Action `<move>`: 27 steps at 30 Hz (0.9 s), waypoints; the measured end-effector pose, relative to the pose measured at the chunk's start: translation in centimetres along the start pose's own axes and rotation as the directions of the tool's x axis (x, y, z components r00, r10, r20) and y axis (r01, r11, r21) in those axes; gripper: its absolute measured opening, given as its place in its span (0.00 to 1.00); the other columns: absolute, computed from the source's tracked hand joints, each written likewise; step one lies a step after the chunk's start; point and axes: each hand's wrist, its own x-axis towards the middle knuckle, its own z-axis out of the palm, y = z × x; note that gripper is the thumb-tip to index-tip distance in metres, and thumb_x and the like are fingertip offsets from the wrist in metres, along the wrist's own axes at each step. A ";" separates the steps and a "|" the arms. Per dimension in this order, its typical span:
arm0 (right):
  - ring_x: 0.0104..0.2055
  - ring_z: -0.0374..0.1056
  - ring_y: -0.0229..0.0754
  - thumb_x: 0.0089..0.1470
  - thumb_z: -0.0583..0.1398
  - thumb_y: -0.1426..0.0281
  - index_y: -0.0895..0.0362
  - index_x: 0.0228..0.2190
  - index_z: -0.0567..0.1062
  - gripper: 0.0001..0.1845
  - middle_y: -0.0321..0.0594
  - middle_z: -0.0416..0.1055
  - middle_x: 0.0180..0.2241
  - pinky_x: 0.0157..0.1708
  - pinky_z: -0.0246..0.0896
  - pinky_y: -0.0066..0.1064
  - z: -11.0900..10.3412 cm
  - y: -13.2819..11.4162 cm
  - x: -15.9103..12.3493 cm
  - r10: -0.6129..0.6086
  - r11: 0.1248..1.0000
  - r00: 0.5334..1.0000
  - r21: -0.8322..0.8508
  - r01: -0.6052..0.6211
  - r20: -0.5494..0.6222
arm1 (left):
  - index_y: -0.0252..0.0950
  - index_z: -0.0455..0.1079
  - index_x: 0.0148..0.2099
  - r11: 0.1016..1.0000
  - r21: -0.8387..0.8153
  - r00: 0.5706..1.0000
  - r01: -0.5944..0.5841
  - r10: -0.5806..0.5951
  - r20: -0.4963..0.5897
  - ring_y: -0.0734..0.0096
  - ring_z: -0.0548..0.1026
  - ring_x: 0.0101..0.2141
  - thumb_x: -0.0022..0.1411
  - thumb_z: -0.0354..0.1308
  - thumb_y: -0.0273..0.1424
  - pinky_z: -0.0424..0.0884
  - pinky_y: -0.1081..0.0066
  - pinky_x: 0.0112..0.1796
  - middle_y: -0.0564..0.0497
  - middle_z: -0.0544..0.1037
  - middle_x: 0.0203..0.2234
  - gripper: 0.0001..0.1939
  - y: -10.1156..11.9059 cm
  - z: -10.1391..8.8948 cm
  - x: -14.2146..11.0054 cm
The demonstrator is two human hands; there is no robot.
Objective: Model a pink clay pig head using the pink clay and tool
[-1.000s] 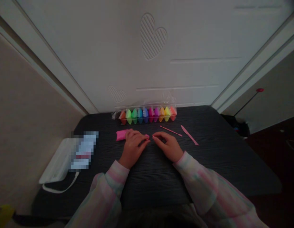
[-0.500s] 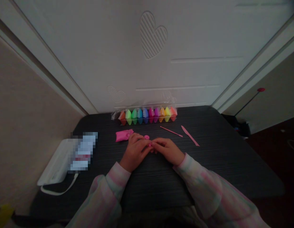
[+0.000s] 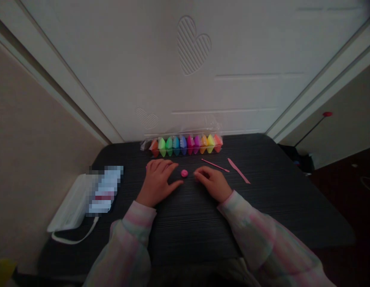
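Note:
A small round piece of pink clay (image 3: 184, 173) lies on the dark table between my hands, with a dip in its top. My left hand (image 3: 157, 179) is open, palm down, its fingers spread over the pink packet (image 3: 147, 168), of which only an edge shows. My right hand (image 3: 213, 181) is just right of the clay piece, apart from it, thumb and index finger pinched together. Whatever is between those fingertips is hidden or too small to make out. Beyond my right hand lie a thin pink modelling stick (image 3: 215, 165) and a pink plastic knife (image 3: 239, 170).
A clear bag with a row of coloured clay packets (image 3: 183, 145) lies along the back of the black table (image 3: 185, 239), by the white panel (image 3: 247, 48). A blurred phone-like screen (image 3: 105, 191) rests on a white case (image 3: 69, 205) with a cable (image 3: 80, 242) at left.
My hands have parted. The left moved left, off the small pink bit and over the packet, its fingers opening. My right hand stays pinched, and the pink clay piece stays put.

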 end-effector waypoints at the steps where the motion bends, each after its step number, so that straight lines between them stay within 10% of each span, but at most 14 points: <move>1: 0.26 0.64 0.36 0.50 0.55 0.64 0.58 0.26 0.71 0.11 0.36 0.68 0.23 0.27 0.57 0.28 -0.1 0.2 0.1 -0.022 0.993 0.998 -0.120 0.015 -0.063 | 0.34 0.65 0.46 0.997 0.046 0.997 0.065 -0.067 0.038 0.57 0.64 0.43 0.50 0.56 0.41 0.57 0.57 0.45 0.43 0.71 0.41 0.23 -0.7 -0.2 -0.1; 9: 0.40 0.63 0.45 0.50 0.52 0.77 0.59 0.36 0.74 0.14 0.45 0.70 0.34 0.42 0.57 0.36 0.3 1.6 0.7 -0.184 0.797 0.983 -0.588 0.135 -0.025 | 0.33 0.65 0.48 0.928 0.016 0.882 0.371 -0.358 0.307 0.59 0.68 0.43 0.53 0.53 0.38 0.63 0.60 0.44 0.43 0.71 0.42 0.21 -4.3 0.1 -0.8; 16: 0.42 0.61 0.48 0.49 0.54 0.72 0.60 0.37 0.73 0.13 0.49 0.67 0.37 0.41 0.58 0.41 0.2 1.2 0.5 -0.316 0.803 0.935 -0.570 0.174 -0.160 | 0.33 0.61 0.49 0.936 -0.175 0.947 0.306 -0.318 -0.048 0.63 0.68 0.42 0.48 0.58 0.39 0.65 0.62 0.44 0.45 0.68 0.40 0.27 -1.8 -0.3 -0.1; 22: 0.37 0.63 0.41 0.51 0.54 0.73 0.57 0.30 0.71 0.06 0.42 0.67 0.31 0.38 0.61 0.35 0.4 -1.2 -1.1 -0.528 0.844 0.814 -0.259 0.470 -0.244 | 0.35 0.59 0.49 0.988 -0.138 0.979 0.065 -0.090 -0.186 0.65 0.69 0.41 0.49 0.58 0.33 0.67 0.66 0.43 0.47 0.69 0.38 0.24 1.6 0.8 -0.4; 27: 0.36 0.63 0.41 0.49 0.57 0.72 0.57 0.31 0.69 0.04 0.41 0.69 0.30 0.38 0.60 0.35 1.2 -2.3 -2.0 -0.519 0.851 0.833 -0.211 0.481 -0.194 | 0.32 0.59 0.48 0.999 -0.052 0.962 -0.003 -0.012 -0.274 0.65 0.69 0.40 0.49 0.57 0.29 0.69 0.68 0.41 0.44 0.69 0.38 0.22 2.1 1.1 -0.7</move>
